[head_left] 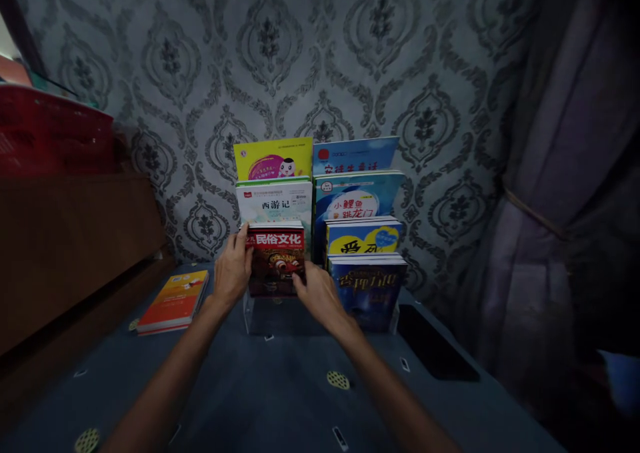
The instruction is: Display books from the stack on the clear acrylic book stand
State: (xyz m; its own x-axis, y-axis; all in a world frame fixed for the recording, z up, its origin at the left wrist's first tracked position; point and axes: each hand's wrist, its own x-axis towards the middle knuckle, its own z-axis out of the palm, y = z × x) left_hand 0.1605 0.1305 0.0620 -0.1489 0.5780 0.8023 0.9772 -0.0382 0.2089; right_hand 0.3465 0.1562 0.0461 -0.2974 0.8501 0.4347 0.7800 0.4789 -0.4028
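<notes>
A dark red book (277,256) with large white characters sits in the left column of a clear tiered stand (255,316). My left hand (233,266) grips its left edge, and my right hand (320,293) holds its lower right edge. More books seem to be stacked right behind it. Further back rise a pale book (275,203) and a yellow book (273,153). In the right column stand a dark blue book (367,299), a yellow-and-blue book (363,239), a teal book (360,196) and a blue book (355,153).
Orange books (175,303) lie stacked on the blue covered table (280,386) at left. A black flat object (435,346) lies right of the stand. A brown cabinet (75,239) carrying a red basket (55,133) borders the left, a curtain (540,193) the right.
</notes>
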